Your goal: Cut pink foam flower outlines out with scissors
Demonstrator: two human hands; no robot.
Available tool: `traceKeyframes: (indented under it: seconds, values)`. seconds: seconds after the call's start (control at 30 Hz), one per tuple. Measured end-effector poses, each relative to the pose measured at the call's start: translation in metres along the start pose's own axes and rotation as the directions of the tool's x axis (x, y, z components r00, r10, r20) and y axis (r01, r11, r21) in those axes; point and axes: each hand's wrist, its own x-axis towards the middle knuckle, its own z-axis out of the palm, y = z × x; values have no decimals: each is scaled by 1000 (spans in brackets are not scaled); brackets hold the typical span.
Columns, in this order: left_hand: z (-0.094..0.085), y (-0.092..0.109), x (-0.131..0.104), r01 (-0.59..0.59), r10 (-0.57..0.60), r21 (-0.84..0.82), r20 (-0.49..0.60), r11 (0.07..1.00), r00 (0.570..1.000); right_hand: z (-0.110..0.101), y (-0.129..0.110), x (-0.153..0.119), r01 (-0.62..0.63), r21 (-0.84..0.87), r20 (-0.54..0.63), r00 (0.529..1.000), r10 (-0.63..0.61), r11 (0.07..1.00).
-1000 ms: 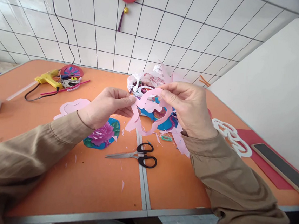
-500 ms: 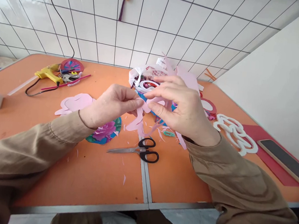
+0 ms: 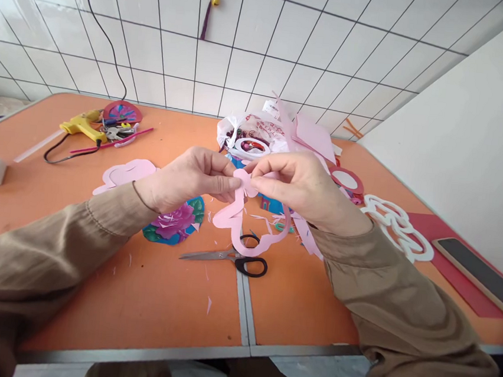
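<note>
My left hand [image 3: 194,180] and right hand [image 3: 300,184] pinch the pink paper cutout [image 3: 227,217] | cutout between my fingertips, loop hanging below | step: arranging it, I judge | next: likely wants a light grip | scissors [image 3: 230,254] on the surface [image 3: 168,311], nearer me

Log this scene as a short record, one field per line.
Left hand: pinching the pink paper cutout
Right hand: pinching the same cutout, close to the left fingertips
Cutout shape: wavy strip, its lower loop hanging across the view of the scissors' handles
Scissors: lying on the orange table, tips toward the left, black handles right
Near left wrist: round flower-patterned piece, pink scraps on it
Back left: yellow glue gun
Back centre: plastic bag
Far right: red sheet, dark-topped slab
</note>
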Motion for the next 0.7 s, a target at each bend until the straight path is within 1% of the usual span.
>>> traceKeyframes:
  seconds: [0.1,0.13,0.3,0.5,0.63,0.7]
  values:
    - [-1,-1,0,7,-6,-39,25,999,1000,-1,-1,0,-81,31,107,991,77,996]
    - [-1,-2,0,9,-8,-49,27,999,1000,-1,-2,0,-93,42,118,989,87,995]
    - [-3,-2,2,16,-12,-101,38,995,999,-3,1,0,-93,71,125,989,83,993]
    - [-4,-4,2,4,-2,-87,24,996,1000,-1,1,1,-95,73,123,989,86,993]
    - [-4,-4,2,-9,10,-70,9,998,1000,-1,1,1,-122,101,125,986,109,987]
    - [-5,-4,2,-13,14,-69,20,998,1000,-1,2,1,-121,95,121,987,110,988]
